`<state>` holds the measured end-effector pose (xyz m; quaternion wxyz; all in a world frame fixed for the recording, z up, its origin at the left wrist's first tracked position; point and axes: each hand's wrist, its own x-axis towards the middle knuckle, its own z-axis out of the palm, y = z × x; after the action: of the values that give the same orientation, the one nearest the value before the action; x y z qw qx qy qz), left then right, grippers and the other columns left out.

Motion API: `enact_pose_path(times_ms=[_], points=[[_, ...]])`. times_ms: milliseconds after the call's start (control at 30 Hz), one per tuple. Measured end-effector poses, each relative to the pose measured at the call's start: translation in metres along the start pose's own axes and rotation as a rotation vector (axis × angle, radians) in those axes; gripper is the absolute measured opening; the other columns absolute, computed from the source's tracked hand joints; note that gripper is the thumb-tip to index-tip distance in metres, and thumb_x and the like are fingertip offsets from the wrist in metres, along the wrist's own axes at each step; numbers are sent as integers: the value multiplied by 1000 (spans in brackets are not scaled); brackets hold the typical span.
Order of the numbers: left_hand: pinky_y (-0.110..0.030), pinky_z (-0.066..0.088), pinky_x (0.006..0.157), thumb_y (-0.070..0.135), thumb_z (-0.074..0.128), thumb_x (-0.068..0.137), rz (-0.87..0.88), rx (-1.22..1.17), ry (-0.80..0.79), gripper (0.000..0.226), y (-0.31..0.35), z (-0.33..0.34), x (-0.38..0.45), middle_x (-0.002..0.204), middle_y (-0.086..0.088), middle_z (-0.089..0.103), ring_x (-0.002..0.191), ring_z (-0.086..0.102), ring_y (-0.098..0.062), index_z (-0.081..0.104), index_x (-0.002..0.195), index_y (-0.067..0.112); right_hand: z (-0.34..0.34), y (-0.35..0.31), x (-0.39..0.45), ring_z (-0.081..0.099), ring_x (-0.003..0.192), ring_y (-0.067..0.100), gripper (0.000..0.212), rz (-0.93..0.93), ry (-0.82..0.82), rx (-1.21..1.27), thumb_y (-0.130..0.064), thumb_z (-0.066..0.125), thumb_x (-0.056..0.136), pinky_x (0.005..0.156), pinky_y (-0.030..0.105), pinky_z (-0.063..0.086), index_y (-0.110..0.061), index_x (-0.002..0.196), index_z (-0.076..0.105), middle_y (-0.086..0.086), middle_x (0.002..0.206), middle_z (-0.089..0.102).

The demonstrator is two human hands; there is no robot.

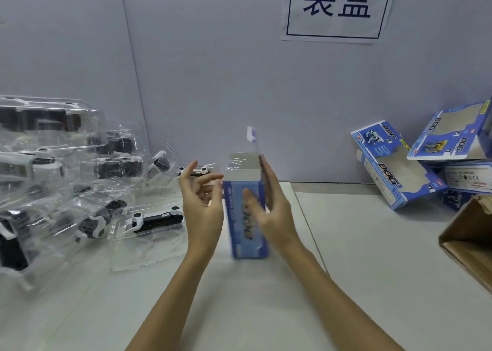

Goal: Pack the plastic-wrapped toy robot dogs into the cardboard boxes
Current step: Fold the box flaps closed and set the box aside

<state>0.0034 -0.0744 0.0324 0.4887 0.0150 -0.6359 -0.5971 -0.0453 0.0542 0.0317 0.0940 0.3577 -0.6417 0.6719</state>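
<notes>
Upright blue box [249, 217] between left hand [203, 207] and right hand [274, 209], flaps open

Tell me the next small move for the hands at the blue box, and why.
Probably fold the top flap shut. The box stands upright, clear plastic shows at its open top, and the right hand steadies its side while the left hand is open beside it.

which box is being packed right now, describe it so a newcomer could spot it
Under the wall sign, in the middle of the white table, one blue box stands upright between the left hand and the right hand. Unlike the empty boxes piled at right, its top flaps are open.
</notes>
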Motion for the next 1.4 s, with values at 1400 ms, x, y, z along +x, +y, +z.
enact_pose_path(times_ms=[1400], points=[[-36,63,75,34,59,103,-55,-160,-358,31,19,17,-8,136,13,48,119,63,-14,43,129,28,-39,-3,9,67,102,26,14,-101,357,-67,-27,55,98,79,62,57,-30,111,50,-10,106,66]])
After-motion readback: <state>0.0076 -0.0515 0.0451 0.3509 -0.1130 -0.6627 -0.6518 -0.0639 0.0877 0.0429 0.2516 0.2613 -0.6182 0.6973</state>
